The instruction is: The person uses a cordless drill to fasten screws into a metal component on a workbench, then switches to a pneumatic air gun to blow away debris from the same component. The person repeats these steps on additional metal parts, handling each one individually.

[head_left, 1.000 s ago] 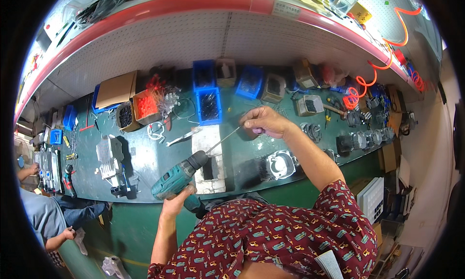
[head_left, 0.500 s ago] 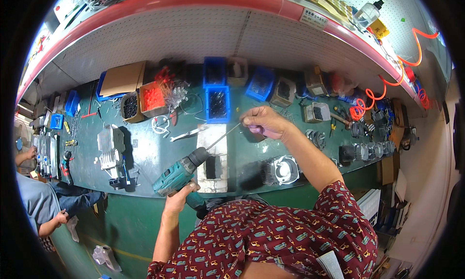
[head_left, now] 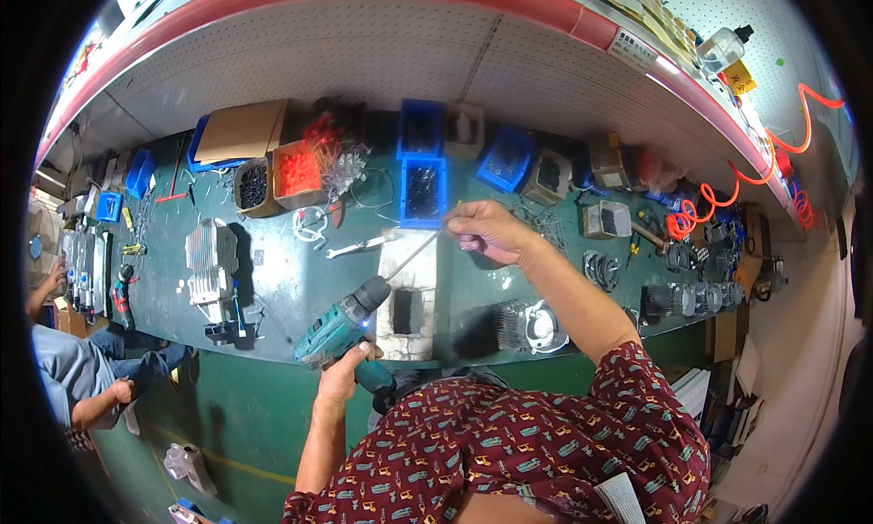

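My left hand (head_left: 347,368) is wrapped round the grip of a teal and black cordless drill (head_left: 335,329), held over the front edge of the bench. A small light glows on the drill. From its chuck a long thin bit (head_left: 414,256) points up and to the right. At the tip of that bit, the fingers of my right hand (head_left: 486,233) are pinched together; what lies between them is too small to make out. Under the bit lies a whitish block (head_left: 418,335) with a rectangular opening. A blue bin (head_left: 424,193) of dark screws stands just beyond my right fingertips.
A finned metal housing (head_left: 211,265) stands left on the green bench, and a round-mouthed one (head_left: 536,327) lies right. A wrench (head_left: 359,245) rests behind the drill. Bins line the back, including one of red caps (head_left: 298,171). A co-worker (head_left: 82,374) sits far left.
The view has shifted slightly. My right hand has moved a little left and stays at the bit's tip. A light now shows on the drill.
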Available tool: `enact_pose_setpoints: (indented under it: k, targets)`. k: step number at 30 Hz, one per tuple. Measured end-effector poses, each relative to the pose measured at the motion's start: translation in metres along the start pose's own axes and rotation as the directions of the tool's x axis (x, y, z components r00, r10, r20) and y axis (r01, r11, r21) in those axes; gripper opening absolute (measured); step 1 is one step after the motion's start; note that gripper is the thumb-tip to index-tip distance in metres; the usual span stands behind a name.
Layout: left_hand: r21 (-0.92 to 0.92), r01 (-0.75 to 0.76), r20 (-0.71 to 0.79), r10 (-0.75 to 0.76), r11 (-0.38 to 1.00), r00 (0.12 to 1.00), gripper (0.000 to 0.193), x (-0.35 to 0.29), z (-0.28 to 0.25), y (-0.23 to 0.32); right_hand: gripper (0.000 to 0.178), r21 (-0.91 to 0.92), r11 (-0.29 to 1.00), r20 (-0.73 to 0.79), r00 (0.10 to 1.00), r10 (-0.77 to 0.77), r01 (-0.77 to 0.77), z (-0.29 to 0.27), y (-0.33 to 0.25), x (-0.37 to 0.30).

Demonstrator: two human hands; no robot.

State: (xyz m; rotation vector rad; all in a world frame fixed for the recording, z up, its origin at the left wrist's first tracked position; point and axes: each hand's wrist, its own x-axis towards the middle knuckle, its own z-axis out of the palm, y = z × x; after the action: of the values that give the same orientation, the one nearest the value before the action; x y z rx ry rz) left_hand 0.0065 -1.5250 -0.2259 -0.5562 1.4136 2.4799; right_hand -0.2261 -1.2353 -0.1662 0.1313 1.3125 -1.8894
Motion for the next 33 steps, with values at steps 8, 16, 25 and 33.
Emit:
enact_pose_setpoints:
  k: [8,16,25,33]
  targets:
    - [-0.104,0.013,-0.075,-0.021,0.994,0.997,0.033,0.003,-0.006,-0.005,0.030,-0.130,0.991,0.038,0.999,0.034,-0.029,0.022,0.003,0.030]
    - [-0.081,0.017,-0.187,-0.032,0.997,0.982,0.039,0.003,-0.017,-0.006,0.017,-0.990,0.117,-0.121,0.915,-0.385,-0.082,-0.061,0.079,0.168]
    - [-0.156,0.032,-0.226,-0.068,0.987,0.972,0.038,-0.011,-0.025,-0.015,0.018,-0.970,0.014,-0.230,0.899,-0.374,-0.243,-0.048,0.107,0.203]
    - [-0.143,0.042,-0.219,-0.073,0.989,0.973,0.038,-0.010,-0.022,-0.011,0.021,-0.951,0.109,-0.309,0.885,-0.348,-0.289,-0.054,0.101,0.201]
